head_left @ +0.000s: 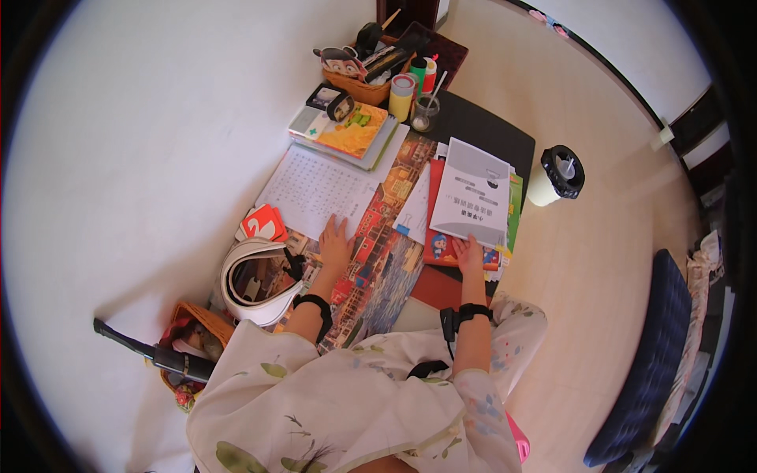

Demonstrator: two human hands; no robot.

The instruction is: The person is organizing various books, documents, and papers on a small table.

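Note:
My left hand [337, 246] rests palm down with its fingers spread, on the lower edge of a white printed sheet [311, 185] of small characters. My right hand [468, 254] lies at the near edge of a grey-and-white booklet [471, 193]. Its fingers are a little apart and the tips touch that edge; the underside of the hand is hidden. Beneath the booklet is a stack with a red picture book [438, 246] and a green-edged book [515, 205]. A paper with a blue clip [410, 221] sticks out to the left of the stack.
Far left on the table stand a book pile [344, 130] with a black item on top, a wicker basket [363, 88], a yellow jar [401, 97] and a glass [425, 114]. Red cards [264, 223] and a white ring-shaped object [256, 282] lie left. A lidded bin [556, 177] stands right.

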